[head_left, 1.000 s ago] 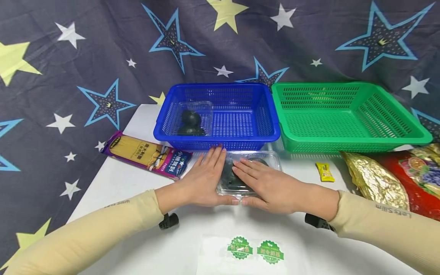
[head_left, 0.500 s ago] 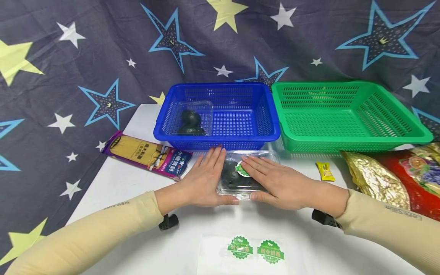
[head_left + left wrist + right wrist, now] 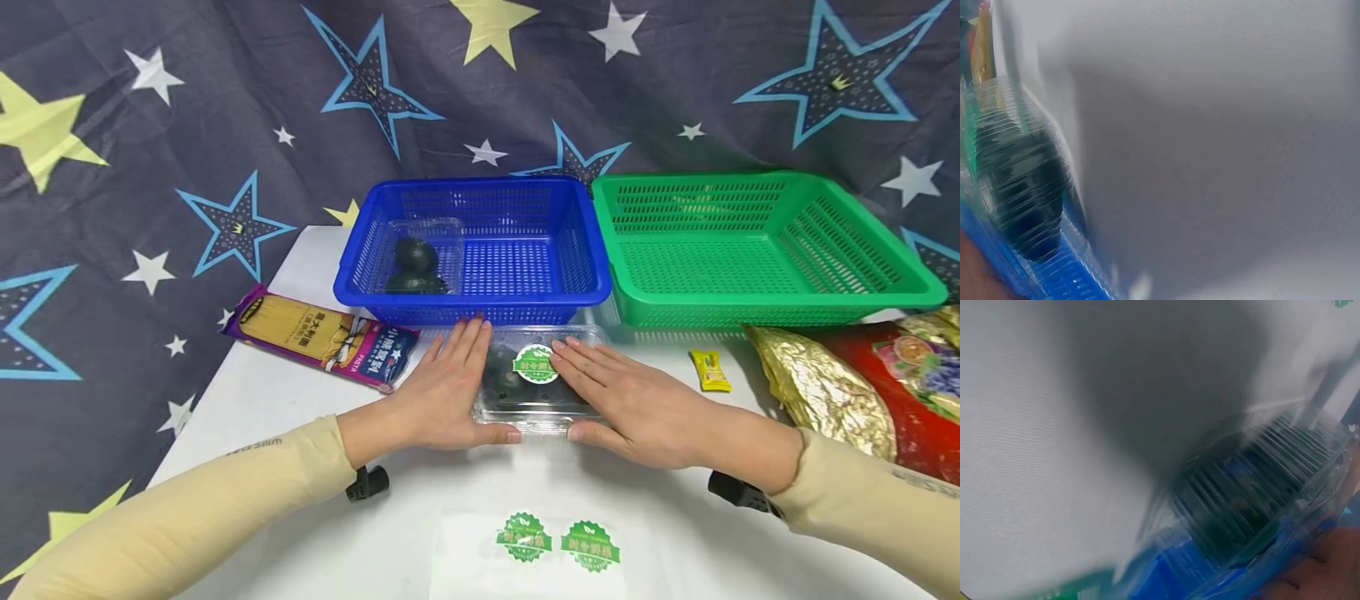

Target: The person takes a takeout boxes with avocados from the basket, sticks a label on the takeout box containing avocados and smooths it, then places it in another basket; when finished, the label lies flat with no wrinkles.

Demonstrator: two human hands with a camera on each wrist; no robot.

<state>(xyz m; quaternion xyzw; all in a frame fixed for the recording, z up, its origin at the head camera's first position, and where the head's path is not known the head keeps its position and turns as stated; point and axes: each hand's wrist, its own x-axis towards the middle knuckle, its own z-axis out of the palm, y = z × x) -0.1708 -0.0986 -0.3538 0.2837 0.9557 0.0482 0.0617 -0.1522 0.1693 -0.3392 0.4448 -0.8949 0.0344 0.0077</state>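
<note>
In the head view a clear plastic clamshell box [image 3: 540,422] with dark, avocado-like fruits [image 3: 506,385] inside lies lid-down shut on the table, just before the blue basket. A round green-and-white sticker [image 3: 536,365] sits on its lid. My left hand [image 3: 450,387] rests along the box's left side, fingers straight and thumb toward its front edge. Flat on the lid's right part lies my right hand [image 3: 637,400], fingers straight, its tips beside the sticker. Both wrist views show the ribbed box wall [image 3: 1022,181] with dark fruit behind it.
The blue basket [image 3: 472,300] holds a similar box of dark fruits [image 3: 415,256]. A green basket [image 3: 772,308] stands to its right. Around lie a pasta packet [image 3: 315,333], a yellow sweet [image 3: 709,370], a gold-and-red bag [image 3: 825,387] and two green stickers [image 3: 524,537] on a backing sheet.
My right hand has slid rightward across the lid, and the sticker beneath its fingers has come fully into view. My left hand has stayed in place.
</note>
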